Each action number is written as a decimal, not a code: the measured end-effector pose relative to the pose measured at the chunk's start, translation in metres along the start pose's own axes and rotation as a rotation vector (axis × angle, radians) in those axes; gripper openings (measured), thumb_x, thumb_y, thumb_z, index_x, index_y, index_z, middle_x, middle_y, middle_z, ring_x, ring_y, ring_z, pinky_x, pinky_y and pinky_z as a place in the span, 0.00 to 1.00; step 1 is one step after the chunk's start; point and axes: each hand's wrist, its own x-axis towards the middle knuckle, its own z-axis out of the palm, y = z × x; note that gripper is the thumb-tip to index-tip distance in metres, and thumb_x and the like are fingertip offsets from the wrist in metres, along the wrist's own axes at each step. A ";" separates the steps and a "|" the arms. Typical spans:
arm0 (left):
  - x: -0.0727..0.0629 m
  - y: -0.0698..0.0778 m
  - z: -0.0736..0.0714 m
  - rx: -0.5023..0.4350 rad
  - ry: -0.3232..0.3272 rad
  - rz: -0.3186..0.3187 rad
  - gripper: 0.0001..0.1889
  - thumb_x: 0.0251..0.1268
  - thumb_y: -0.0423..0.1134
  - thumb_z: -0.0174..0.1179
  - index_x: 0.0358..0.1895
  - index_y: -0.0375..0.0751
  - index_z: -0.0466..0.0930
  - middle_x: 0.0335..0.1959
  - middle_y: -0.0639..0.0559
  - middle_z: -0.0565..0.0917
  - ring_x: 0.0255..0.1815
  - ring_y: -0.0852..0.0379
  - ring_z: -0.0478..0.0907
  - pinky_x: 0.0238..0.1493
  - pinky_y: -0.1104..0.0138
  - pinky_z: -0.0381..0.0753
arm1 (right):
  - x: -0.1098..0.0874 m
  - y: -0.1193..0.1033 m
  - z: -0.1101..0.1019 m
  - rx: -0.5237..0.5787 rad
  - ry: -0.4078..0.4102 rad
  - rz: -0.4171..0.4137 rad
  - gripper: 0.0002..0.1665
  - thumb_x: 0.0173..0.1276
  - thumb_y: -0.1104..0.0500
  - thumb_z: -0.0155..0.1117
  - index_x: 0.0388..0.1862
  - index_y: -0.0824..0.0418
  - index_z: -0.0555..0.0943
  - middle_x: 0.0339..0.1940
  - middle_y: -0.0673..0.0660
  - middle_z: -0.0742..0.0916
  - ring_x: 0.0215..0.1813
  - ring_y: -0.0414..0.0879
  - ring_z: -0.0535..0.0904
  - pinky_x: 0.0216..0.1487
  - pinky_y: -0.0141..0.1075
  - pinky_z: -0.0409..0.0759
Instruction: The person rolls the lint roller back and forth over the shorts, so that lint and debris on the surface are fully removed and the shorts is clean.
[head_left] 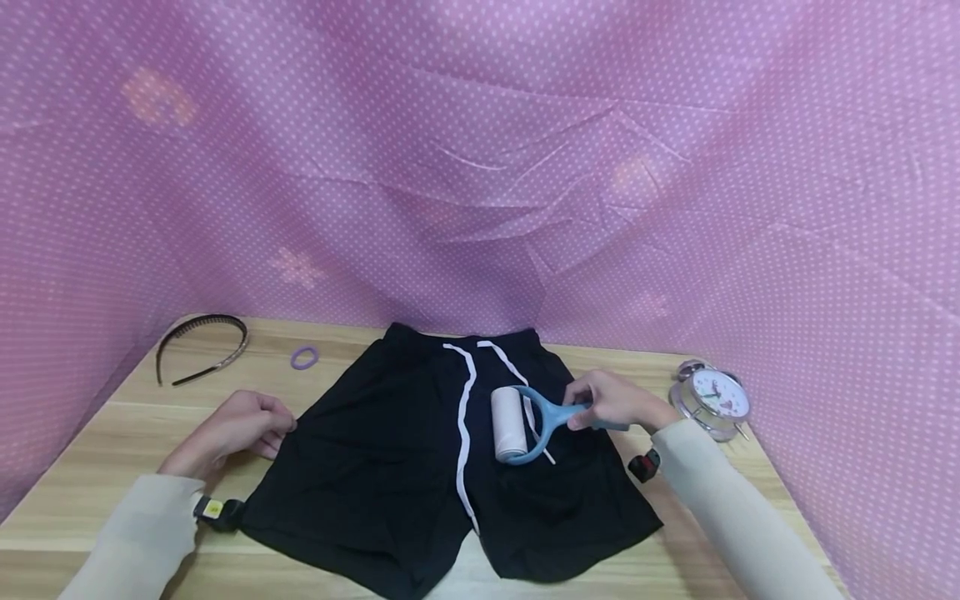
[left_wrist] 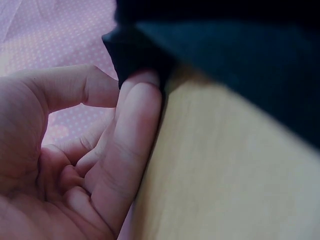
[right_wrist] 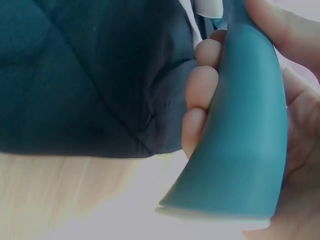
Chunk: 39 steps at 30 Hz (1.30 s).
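Black shorts with white drawstrings lie spread on the wooden table, waistband at the far side. My right hand grips the blue handle of a lint roller. The roller's white cylinder lies over the shorts, just right of the long drawstring. In the right wrist view, fingers curl round the wide handle. At the left side edge of the shorts, my left hand pinches the fabric; in the left wrist view, thumb and fingers meet on the black cloth.
A dark headband and a purple hair tie lie at the back left of the table. A silver twin-bell alarm clock stands at the right, close to my right forearm. Pink dotted cloth hangs behind and along both sides.
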 end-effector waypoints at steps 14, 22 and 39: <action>0.000 0.001 -0.001 0.028 0.007 -0.012 0.12 0.67 0.35 0.58 0.43 0.28 0.83 0.26 0.50 0.83 0.27 0.57 0.81 0.31 0.64 0.89 | -0.014 0.019 -0.009 0.033 -0.006 0.029 0.03 0.59 0.58 0.75 0.31 0.54 0.88 0.27 0.49 0.86 0.29 0.43 0.77 0.38 0.34 0.76; -0.002 0.002 0.000 0.026 0.008 0.000 0.11 0.67 0.34 0.57 0.42 0.27 0.83 0.26 0.50 0.83 0.26 0.57 0.82 0.30 0.64 0.89 | -0.020 0.027 -0.012 0.031 -0.010 0.055 0.04 0.59 0.59 0.74 0.32 0.57 0.88 0.28 0.51 0.86 0.30 0.44 0.78 0.40 0.35 0.76; -0.003 0.003 0.000 0.031 0.007 0.005 0.12 0.67 0.34 0.56 0.42 0.27 0.83 0.26 0.50 0.83 0.26 0.57 0.82 0.30 0.64 0.89 | -0.035 0.033 -0.022 0.017 -0.001 0.080 0.04 0.59 0.57 0.75 0.30 0.54 0.87 0.28 0.49 0.87 0.31 0.43 0.77 0.41 0.34 0.74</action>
